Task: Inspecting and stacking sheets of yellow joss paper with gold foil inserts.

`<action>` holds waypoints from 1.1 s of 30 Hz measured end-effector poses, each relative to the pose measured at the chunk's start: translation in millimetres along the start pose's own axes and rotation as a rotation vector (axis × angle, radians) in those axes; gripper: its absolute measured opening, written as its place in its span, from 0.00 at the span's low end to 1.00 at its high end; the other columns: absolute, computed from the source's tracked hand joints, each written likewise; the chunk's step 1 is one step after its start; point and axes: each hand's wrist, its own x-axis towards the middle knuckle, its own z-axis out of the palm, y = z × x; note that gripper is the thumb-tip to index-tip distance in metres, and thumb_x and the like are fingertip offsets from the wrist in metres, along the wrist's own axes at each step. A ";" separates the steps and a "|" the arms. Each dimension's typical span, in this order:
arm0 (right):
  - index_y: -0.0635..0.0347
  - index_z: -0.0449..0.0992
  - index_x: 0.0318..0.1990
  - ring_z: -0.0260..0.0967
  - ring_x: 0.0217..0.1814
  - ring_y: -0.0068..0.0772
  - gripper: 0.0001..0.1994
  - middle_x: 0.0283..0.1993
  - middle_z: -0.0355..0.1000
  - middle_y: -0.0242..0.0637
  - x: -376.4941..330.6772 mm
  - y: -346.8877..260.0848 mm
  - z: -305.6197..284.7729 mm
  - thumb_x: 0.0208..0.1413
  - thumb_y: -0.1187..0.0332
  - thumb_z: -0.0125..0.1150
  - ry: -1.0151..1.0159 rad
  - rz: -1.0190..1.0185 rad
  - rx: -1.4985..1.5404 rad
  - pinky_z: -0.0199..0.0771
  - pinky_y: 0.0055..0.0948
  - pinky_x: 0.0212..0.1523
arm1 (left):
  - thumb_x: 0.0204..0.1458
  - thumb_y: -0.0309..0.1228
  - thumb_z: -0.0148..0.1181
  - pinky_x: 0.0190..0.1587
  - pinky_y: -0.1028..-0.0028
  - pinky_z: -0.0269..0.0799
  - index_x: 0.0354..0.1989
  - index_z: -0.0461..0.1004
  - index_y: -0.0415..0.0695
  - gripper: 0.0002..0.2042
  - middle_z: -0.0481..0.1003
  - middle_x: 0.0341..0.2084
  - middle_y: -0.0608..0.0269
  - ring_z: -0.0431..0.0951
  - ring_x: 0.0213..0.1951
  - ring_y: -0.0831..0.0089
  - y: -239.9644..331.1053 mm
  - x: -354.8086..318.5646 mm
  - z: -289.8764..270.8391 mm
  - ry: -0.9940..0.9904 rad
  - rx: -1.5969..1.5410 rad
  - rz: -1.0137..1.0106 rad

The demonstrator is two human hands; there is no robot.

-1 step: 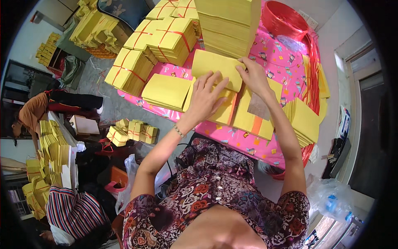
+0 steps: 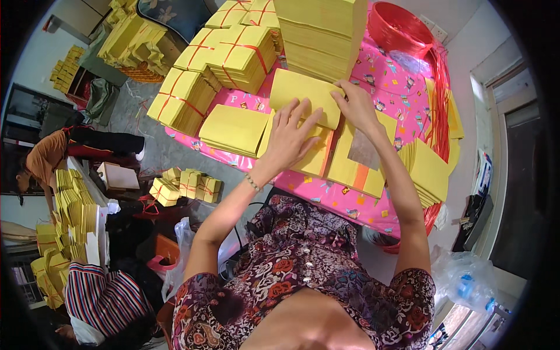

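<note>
My left hand (image 2: 291, 128) lies with its fingers spread on a yellow paper sheet (image 2: 300, 87) and the yellow paper below it. At the sheet's upper right corner, my right hand (image 2: 357, 106) pinches the edge between thumb and fingers. Beneath my hands is a board (image 2: 330, 153) with an orange strip along it, between yellow papers. A flat grey-brown plate (image 2: 364, 150) rests on the yellow stack (image 2: 350, 169) under my right forearm. Left of my left hand sits a low pile of yellow paper (image 2: 234, 127).
Yellow bundles tied with red ribbon (image 2: 185, 96) line the table's left side. A tall yellow stack (image 2: 318, 41) rises behind my hands. At right are a red tub (image 2: 402, 29), red ribbon strands (image 2: 440, 111) and fanned yellow paper (image 2: 429, 169). Two people work at far left.
</note>
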 end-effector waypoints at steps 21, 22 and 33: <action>0.62 0.77 0.38 0.75 0.43 0.54 0.07 0.38 0.75 0.48 58.5 -10.7 50.5 0.55 0.69 0.60 -0.040 -0.259 -0.328 0.74 0.49 0.43 | 0.62 0.50 0.51 0.71 0.45 0.42 0.72 0.57 0.55 0.31 0.54 0.69 0.43 0.51 0.70 0.42 -17.3 1.4 37.1 -0.165 0.020 -0.099; 0.62 0.78 0.44 0.75 0.45 0.57 0.10 0.41 0.76 0.48 61.6 -11.0 52.6 0.59 0.68 0.59 -0.139 -0.188 -0.337 0.74 0.51 0.45 | 0.62 0.50 0.51 0.71 0.45 0.42 0.73 0.56 0.56 0.31 0.54 0.70 0.43 0.50 0.71 0.42 -17.9 1.4 37.4 -0.169 0.016 -0.100; 0.63 0.79 0.42 0.74 0.49 0.56 0.11 0.45 0.75 0.50 67.1 -2.8 63.1 0.59 0.66 0.59 -0.201 -0.116 -0.266 0.74 0.51 0.48 | 0.62 0.51 0.50 0.72 0.46 0.41 0.71 0.59 0.53 0.30 0.54 0.70 0.45 0.50 0.71 0.42 -20.1 2.6 38.6 -0.177 0.006 -0.100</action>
